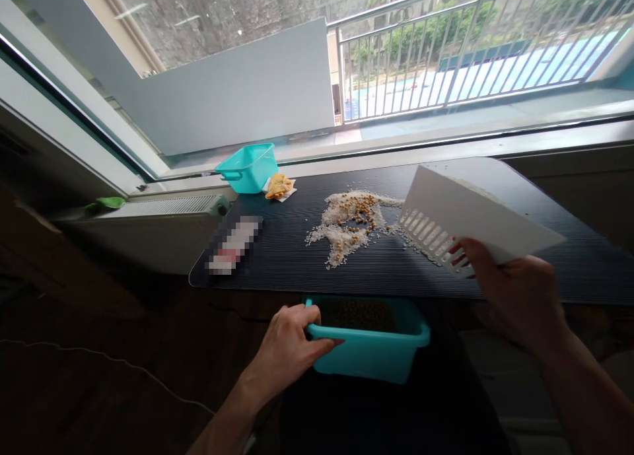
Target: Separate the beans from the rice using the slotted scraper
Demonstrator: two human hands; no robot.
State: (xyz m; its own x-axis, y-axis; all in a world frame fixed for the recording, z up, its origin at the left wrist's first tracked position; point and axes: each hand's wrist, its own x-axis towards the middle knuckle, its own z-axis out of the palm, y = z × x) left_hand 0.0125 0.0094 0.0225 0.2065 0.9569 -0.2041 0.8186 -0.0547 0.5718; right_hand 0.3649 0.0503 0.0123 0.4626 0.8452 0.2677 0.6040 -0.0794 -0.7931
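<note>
My left hand (290, 339) is closed on the left rim of a teal plastic bin (366, 356), held below the table's front edge. Small brownish pieces lie in its dim inside. In my right hand (522, 300) is a white slotted panel (465, 217), tilted above the right part of the table; elongated slots run along its lower left side. To the panel's left, white rice grains (341, 247) are spread in a patch on the dark tabletop, with round golden-brown beans (364, 210) scattered through them. More grains show beside and behind the panel.
The dark table (282, 257) stands against a window. At its back left are a second teal bin (252, 168) and a crumpled yellow cloth-like thing (279, 186) on white paper. A blurred-out flat item (235, 244) lies at the left. A radiator (168, 207) and white cable (143, 376) are further left.
</note>
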